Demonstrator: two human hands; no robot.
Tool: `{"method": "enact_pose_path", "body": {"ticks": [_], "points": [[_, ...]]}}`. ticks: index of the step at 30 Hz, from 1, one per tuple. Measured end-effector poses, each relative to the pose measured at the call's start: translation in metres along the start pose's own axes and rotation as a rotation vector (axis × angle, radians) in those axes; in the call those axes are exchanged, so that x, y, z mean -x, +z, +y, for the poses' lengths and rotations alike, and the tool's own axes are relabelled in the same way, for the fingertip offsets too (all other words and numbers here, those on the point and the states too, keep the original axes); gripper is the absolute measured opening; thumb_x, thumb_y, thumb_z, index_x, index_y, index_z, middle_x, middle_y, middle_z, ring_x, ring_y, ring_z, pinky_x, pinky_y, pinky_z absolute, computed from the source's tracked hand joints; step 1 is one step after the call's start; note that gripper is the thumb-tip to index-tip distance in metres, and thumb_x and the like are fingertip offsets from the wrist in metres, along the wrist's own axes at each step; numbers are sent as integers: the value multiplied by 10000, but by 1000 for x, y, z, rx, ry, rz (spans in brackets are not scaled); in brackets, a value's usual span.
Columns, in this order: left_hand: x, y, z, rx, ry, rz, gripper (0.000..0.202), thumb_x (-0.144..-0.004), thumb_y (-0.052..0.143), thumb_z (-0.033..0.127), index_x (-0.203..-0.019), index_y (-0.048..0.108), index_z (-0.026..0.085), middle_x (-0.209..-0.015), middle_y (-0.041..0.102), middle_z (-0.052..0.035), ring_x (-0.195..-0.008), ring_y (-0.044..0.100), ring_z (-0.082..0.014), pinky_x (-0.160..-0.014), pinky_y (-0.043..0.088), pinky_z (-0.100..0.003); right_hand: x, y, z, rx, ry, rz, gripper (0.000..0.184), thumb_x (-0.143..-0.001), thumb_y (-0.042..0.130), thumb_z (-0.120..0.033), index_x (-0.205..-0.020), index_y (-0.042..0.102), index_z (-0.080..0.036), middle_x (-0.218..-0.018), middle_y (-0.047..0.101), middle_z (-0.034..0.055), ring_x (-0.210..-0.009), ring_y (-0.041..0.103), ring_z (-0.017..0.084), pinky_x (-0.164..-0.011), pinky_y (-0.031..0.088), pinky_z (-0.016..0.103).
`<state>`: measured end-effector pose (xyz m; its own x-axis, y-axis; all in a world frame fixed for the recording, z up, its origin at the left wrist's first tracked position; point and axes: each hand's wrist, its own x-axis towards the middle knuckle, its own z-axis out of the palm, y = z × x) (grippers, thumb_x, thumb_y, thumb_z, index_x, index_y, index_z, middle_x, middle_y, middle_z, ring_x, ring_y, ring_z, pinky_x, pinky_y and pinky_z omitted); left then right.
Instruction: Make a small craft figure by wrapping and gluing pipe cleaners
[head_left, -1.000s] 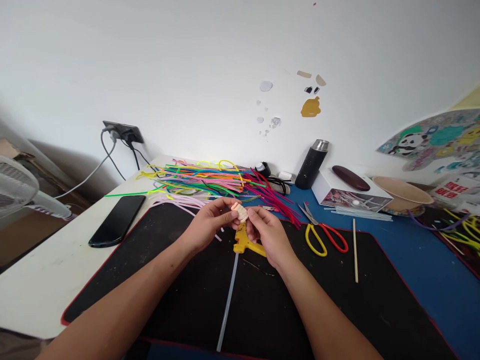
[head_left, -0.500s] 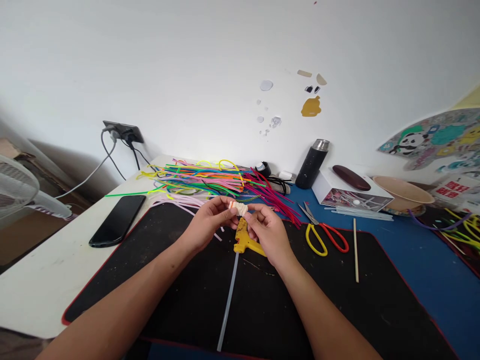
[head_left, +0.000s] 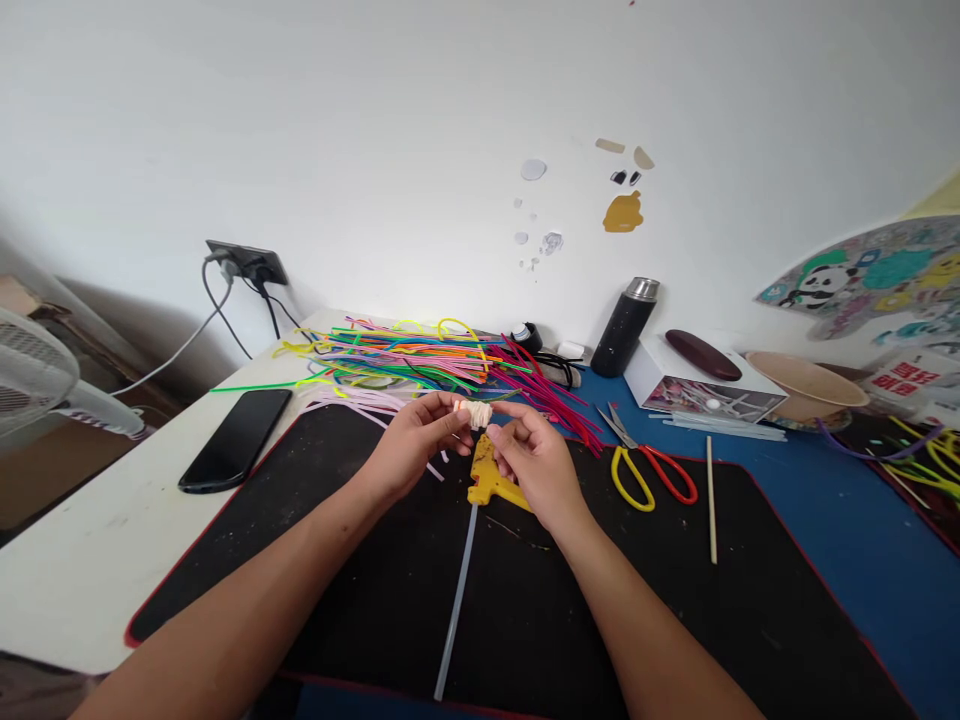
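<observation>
My left hand [head_left: 411,452] and my right hand [head_left: 534,462] meet above the black mat [head_left: 360,600]. Between their fingertips they pinch a small cream coiled pipe-cleaner piece [head_left: 474,412] with an orange-red end on its left. A yellow glue gun [head_left: 489,480] lies on the mat just under my hands, with a clear glue stick [head_left: 454,600] running from it toward me. Behind my hands spreads a pile of coloured pipe cleaners [head_left: 420,365].
Yellow-and-red scissors [head_left: 646,470] and a thin wooden stick [head_left: 710,500] lie right of my hands. A black phone [head_left: 234,440] rests at left, a fan [head_left: 37,385] beyond it. A dark flask [head_left: 624,326], a white box [head_left: 694,385] and a bowl [head_left: 802,385] stand at the back right.
The coiled piece has turned in my fingers from tilted to lying level, and both hands have shifted it slightly up and left.
</observation>
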<state>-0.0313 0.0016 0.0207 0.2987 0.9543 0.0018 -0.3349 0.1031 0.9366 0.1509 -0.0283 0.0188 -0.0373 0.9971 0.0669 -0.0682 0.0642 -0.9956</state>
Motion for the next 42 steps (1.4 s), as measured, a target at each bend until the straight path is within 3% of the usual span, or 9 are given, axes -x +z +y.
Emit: {"method": "enact_pose_path", "body": {"ticks": [11,16,21,29,42], "points": [[1,3,-2,-44,-3,-38,435,-775,905,491,-932,656,171,-789,698,-7,-673,671,-141,-651,585,-261,1,1,3,34,1,-8,420,-849,778,-557,-1076,720,-208,-611,584,-46,-498,513,127,-497,418,262],[4,1,-2,-27,26,-122,515,-800,904,428,-1193,668,193,-910,731,-16,-711,710,-146,-699,597,-274,1,2,-1,-5,38,-22,451,-837,781,-599,-1043,723,-202,-606,583,-43,-498,502,118,-487,405,251],[3,2,0,-63,51,-122,409,-803,902,411,-1065,704,167,-825,732,-16,-691,702,-146,-655,566,-249,1,2,-3,-41,48,-30,449,-852,772,-600,-1045,727,-197,-618,587,-38,-503,504,114,-485,402,250],[3,3,1,-115,19,-93,443,-837,849,513,-1026,673,154,-721,715,-12,-642,696,-153,-600,545,-240,-1,-3,-1,2,-28,-9,479,-856,790,-558,-1168,684,-211,-667,588,-56,-485,511,114,-472,386,260],[2,3,2,-129,-57,-108,450,-822,848,542,-938,676,143,-700,732,-30,-601,701,-152,-586,561,-239,0,-1,6,148,-115,-9,323,-879,765,-485,-1059,735,-219,-673,543,-44,-554,509,141,-548,398,291]]}}
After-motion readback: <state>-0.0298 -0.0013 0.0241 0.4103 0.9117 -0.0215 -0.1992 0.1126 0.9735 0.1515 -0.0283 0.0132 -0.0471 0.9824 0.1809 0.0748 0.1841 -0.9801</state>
